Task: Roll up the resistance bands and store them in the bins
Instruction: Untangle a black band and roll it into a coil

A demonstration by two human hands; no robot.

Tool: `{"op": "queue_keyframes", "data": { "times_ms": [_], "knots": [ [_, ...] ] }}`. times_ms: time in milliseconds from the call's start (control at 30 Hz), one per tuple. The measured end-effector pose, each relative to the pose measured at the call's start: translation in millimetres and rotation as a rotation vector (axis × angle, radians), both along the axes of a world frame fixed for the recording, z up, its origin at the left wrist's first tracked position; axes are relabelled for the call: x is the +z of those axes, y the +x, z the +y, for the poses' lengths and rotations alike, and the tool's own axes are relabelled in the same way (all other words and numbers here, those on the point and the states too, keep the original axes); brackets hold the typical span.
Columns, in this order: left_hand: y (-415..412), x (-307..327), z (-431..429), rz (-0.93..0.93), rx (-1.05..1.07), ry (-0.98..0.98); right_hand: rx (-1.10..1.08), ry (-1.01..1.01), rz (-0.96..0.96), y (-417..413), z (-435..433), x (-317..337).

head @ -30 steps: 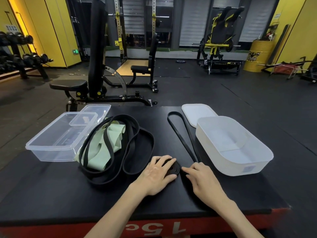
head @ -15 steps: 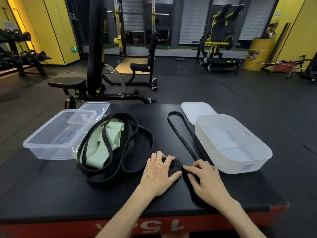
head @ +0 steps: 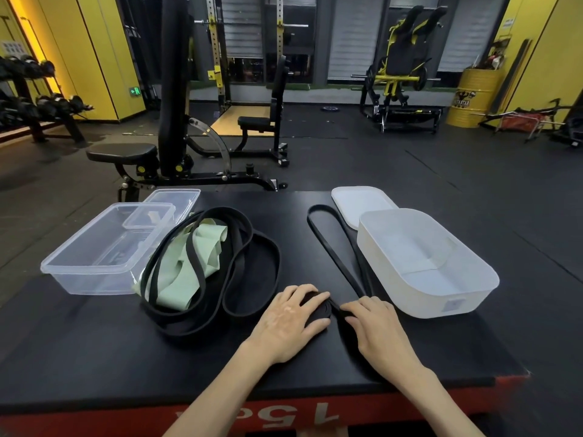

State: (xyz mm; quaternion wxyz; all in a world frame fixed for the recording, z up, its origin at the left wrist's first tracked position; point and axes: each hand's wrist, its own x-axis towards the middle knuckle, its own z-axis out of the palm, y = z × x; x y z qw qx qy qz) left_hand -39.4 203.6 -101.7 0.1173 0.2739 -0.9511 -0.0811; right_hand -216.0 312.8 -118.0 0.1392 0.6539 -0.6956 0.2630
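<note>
The black platform [head: 94, 357] carries the white bin [head: 473, 305] at three o'clock and the clear bin [head: 79, 279] at nine, with a heap of black and green bands [head: 202, 266] touching the clear bin's near corner. A thin black band [head: 328, 253] runs from twelve toward six, close beside the white bin. At six the left hand [head: 290, 320] cups its coil [head: 320, 309], fingers curled round it. The right hand [head: 378, 323] presses the strap down with nearly straight fingers.
</note>
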Motion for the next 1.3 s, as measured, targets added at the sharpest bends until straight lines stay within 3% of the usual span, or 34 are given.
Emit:
{"op": "queue_keyframes", "data": {
  "times_ms": [267,433,600,700,1000,1200,1300],
  "knots": [
    [-12,-6,23,-0.026,0.242,0.000,-0.029,-0.019,0.028,21,-2,0],
    [-3,5,6,-0.072,0.063,0.236,-0.006,0.015,-0.034,8,5,0],
    [10,5,-8,-0.043,-0.041,0.147,0.077,0.095,0.080,2,2,3],
    [6,3,-4,-0.037,-0.020,0.046,0.064,0.041,0.039,6,2,4],
    [-12,-5,23,-0.003,0.311,0.024,0.041,0.034,-0.053,27,-8,5],
    [0,6,11,-0.066,0.068,0.166,0.082,0.048,-0.110,18,0,10],
    [11,8,0,-0.112,-0.069,0.123,0.103,0.081,-0.080,14,0,10]
  ]
}}
